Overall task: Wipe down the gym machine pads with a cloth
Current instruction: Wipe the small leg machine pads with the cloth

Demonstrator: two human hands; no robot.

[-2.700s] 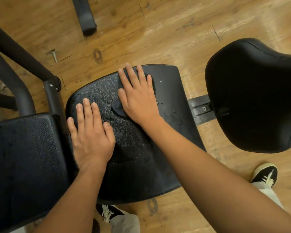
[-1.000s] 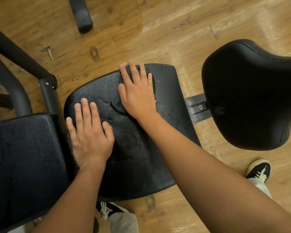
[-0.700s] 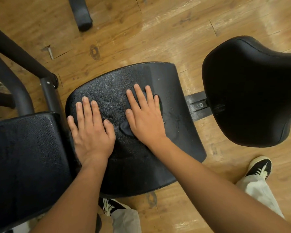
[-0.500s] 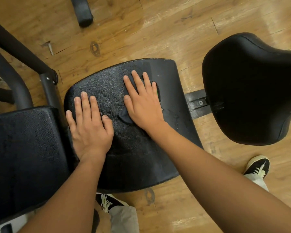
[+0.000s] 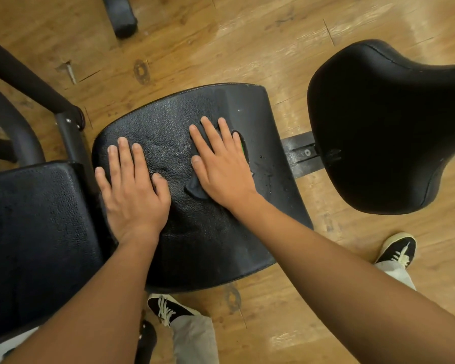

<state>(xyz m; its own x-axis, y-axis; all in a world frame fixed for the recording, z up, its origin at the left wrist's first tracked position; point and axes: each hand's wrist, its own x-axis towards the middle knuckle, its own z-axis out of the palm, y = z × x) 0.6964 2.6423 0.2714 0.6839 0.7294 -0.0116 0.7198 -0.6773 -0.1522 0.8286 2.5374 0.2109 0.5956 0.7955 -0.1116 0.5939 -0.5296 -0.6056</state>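
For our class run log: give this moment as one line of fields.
phase: wiping | right hand: flat on cloth | left hand: flat on middle pad | cloth: mostly hidden under right hand

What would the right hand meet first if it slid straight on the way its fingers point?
Nothing seems to block it: the right hand, flat on the cloth, would cross the bare middle pad to the pad's far edge. Beyond lies only wooden floor, probably lower.
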